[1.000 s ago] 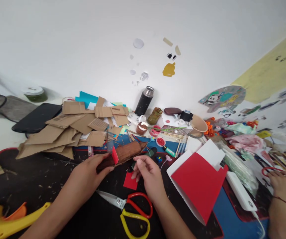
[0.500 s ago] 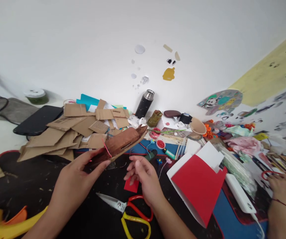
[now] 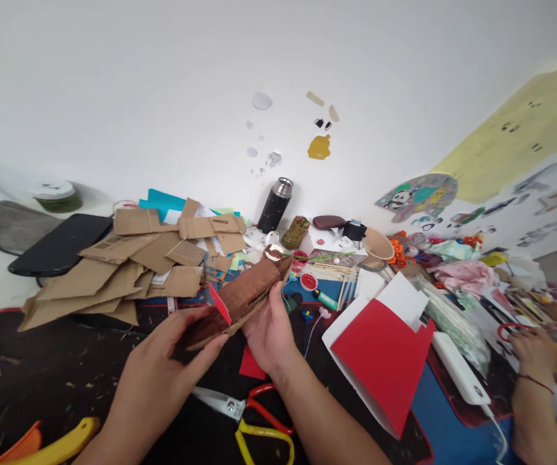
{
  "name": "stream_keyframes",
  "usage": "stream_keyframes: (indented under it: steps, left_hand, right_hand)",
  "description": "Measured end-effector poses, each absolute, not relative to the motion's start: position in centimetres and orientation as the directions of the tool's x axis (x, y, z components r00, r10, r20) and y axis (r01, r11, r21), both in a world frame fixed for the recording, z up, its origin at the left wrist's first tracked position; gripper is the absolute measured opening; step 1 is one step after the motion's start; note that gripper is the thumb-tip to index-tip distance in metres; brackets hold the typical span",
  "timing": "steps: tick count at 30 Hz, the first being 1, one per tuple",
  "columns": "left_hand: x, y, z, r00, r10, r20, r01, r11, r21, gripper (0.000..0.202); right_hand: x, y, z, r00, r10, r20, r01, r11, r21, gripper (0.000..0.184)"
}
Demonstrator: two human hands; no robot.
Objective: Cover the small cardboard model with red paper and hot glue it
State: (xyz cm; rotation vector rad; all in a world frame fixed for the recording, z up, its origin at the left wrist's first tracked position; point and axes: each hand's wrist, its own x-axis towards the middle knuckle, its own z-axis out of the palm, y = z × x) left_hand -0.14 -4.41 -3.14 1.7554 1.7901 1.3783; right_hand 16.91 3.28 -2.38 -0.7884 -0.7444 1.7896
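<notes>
A long brown cardboard model [image 3: 246,294], shaped like a boat, is held tilted above the dark mat. My left hand [image 3: 172,358] grips its near end, where a small red paper piece [image 3: 220,303] sticks up. My right hand [image 3: 268,329] is wrapped under its middle. Below the hands lie a red paper scrap [image 3: 250,365] and scissors [image 3: 253,416] with red and yellow handles.
A heap of cardboard offcuts [image 3: 128,258] lies at the back left. Folded red and white paper [image 3: 379,352] sits to the right. A black flask [image 3: 273,205] stands by the wall among craft clutter. Another person's hand [image 3: 532,352] holds red scissors at the far right.
My right hand has moved up from the red scrap and taken hold of the brown model's middle. The red piece on the model now shows more of its face.
</notes>
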Motion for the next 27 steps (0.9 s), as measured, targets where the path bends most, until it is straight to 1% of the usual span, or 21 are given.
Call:
stream_keyframes:
  steps: [3, 6, 8, 10, 12, 14, 16, 18, 22, 27]
  left_hand:
    - [-0.1, -4.5, -3.5, -0.205, 0.894, 0.398, 0.587, -0.213, 0.781, 0.057]
    - [-0.3, -4.7, -3.8, -0.143, 0.907, 0.397, 0.546, -0.263, 0.796, 0.068]
    - [-0.5, -4.8, -3.7, -0.117, 0.901, 0.417, 0.534, -0.297, 0.791, 0.08]
    - [-0.8, -4.9, -3.5, -0.108, 0.884, 0.455, 0.541, -0.332, 0.773, 0.096]
    - [-0.9, -4.8, -3.2, -0.063, 0.866, 0.497, 0.562, -0.381, 0.734, 0.111]
    - [-0.9, -4.7, -3.1, 0.025, 0.856, 0.516, 0.591, -0.429, 0.683, 0.12]
    - [-0.7, -4.5, -3.2, 0.1, 0.858, 0.504, 0.611, -0.452, 0.65, 0.12]
    - [-0.5, -4.4, -3.4, 0.141, 0.859, 0.492, 0.614, -0.466, 0.637, 0.116]
    - [-0.2, -4.3, -3.7, 0.18, 0.835, 0.521, 0.599, -0.513, 0.615, 0.107]
    - [-0.6, -4.4, -2.9, 0.227, 0.842, 0.488, 0.623, -0.511, 0.592, 0.091]
  right_hand:
    - [16.8, 3.5, -2.5, -0.287, 0.929, -0.232, -0.557, -0.359, -0.748, 0.087]
    - [17.2, 3.7, -2.7, -0.295, 0.909, -0.295, -0.545, -0.414, -0.73, 0.084]
    - [17.5, 3.9, -2.7, -0.342, 0.879, -0.333, -0.5, -0.47, -0.727, 0.088]
    - [17.7, 3.8, -2.4, -0.378, 0.861, -0.341, -0.447, -0.492, -0.747, 0.092]
    - [17.9, 3.6, -2.0, -0.373, 0.871, -0.319, -0.409, -0.463, -0.786, 0.093]
    - [17.8, 3.2, -1.5, -0.355, 0.886, -0.297, -0.389, -0.429, -0.815, 0.093]
    - [17.4, 2.8, -1.3, -0.369, 0.884, -0.287, -0.38, -0.425, -0.822, 0.094]
    - [17.0, 2.4, -1.3, -0.419, 0.863, -0.283, -0.373, -0.447, -0.813, 0.093]
    - [16.0, 1.8, -1.6, -0.502, 0.817, -0.284, -0.373, -0.501, -0.781, 0.087]
    - [15.7, 1.5, -2.4, -0.533, 0.795, -0.29, -0.386, -0.534, -0.752, 0.087]
